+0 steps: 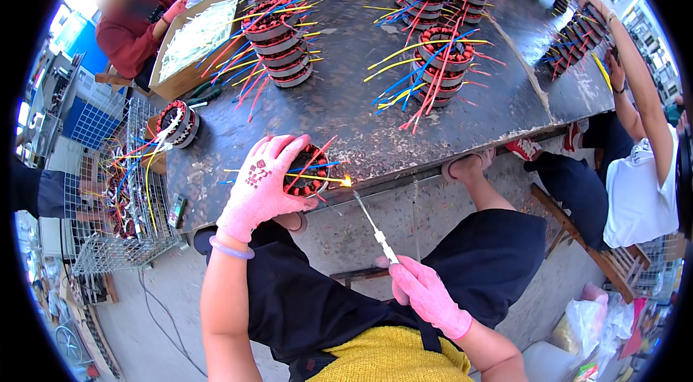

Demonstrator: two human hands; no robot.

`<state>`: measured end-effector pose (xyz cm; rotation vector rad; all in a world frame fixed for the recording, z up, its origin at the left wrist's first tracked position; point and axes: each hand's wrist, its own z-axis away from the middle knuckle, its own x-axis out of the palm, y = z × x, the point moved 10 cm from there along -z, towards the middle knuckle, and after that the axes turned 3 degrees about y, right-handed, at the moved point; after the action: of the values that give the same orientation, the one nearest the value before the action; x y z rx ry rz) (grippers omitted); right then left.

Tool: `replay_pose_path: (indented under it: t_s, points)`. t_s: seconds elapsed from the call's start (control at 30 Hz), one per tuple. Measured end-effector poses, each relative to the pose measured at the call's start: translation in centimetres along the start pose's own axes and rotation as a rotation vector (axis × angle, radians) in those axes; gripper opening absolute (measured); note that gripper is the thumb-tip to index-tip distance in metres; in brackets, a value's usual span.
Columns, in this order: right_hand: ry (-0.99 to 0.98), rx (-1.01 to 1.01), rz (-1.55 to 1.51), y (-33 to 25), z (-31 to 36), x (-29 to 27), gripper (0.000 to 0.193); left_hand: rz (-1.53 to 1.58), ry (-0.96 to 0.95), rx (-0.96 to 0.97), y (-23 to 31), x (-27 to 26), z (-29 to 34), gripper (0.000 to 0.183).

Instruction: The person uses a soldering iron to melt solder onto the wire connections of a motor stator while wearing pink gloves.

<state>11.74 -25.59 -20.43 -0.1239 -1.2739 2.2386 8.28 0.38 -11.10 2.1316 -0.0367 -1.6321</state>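
Note:
Gripped by my pink-gloved left hand (268, 174) is a motor stator (309, 171), turned on its side at the table's front edge. Red, blue and yellow wires stick out of it to the right. My right hand (427, 292), in a pink glove too, is closed round a thin metal-stemmed torch (373, 226) with a white handle. Its tip points up and left toward the wire ends. A small orange flame (347, 180) burns between that tip and the end of the yellow wire.
Stacked stators (278, 39) with long wires stand on the dark table (346, 93), another stack (442, 68) further right. A single stator (177, 124) sits at the left, near a wire basket (123, 252). Co-workers sit at the far left and right; an open box (170, 86) holds white strips.

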Motion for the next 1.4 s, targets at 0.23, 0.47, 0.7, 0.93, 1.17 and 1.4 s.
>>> replay_pose_path:
  t_s: [0.23,0.47,0.7,0.93,1.17,1.4]
  points:
    - [-0.01,0.002,-0.02,0.3,0.1,-0.2,0.038,-0.023,0.005,-0.001,0.1,0.0,0.0,0.095]
    - [-0.001,0.001,-0.025,0.4,-0.1,0.0,0.037,-0.023,0.006,-0.008,-0.1,0.2,0.0,0.097]
    - [-0.014,-0.015,-0.069,0.9,-0.3,-0.1,0.035,-0.028,0.002,-0.026,0.1,0.1,0.0,0.098]
    - [-0.01,-0.008,-0.051,0.1,-0.2,0.1,0.035,-0.019,0.009,-0.018,0.0,0.2,0.0,0.093]
    - [0.001,-0.008,-0.06,0.1,0.0,0.1,0.036,-0.029,-0.005,-0.033,-0.1,0.4,0.0,0.098]
    - [-0.021,-0.034,0.016,-0.3,0.0,0.1,0.037,-0.031,-0.025,-0.056,-0.2,0.5,0.0,0.097]
